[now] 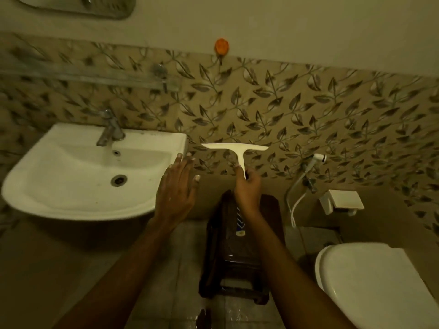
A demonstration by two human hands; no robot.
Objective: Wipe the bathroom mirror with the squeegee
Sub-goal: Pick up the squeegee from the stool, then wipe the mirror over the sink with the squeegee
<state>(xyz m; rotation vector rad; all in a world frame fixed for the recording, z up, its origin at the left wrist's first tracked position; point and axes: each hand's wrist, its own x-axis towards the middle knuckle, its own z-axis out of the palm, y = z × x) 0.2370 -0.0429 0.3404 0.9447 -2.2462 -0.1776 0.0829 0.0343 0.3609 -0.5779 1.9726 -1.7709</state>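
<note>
My right hand (247,188) grips the handle of a white T-shaped squeegee (235,149), blade up and level, in front of the leaf-patterned tiles. To its left my left hand (177,188) is held out flat with fingers spread, holding nothing, just off the right rim of the sink. Only the lower edge of the mirror (78,7) shows, at the top left corner high above both hands.
A white sink (59,200) with a metal tap (110,129) is at left under a glass shelf (95,76). A dark stool (237,257) stands below my hands. The toilet lid (380,288) is at lower right, a hand sprayer (318,159) and an orange hook (222,46) on the wall.
</note>
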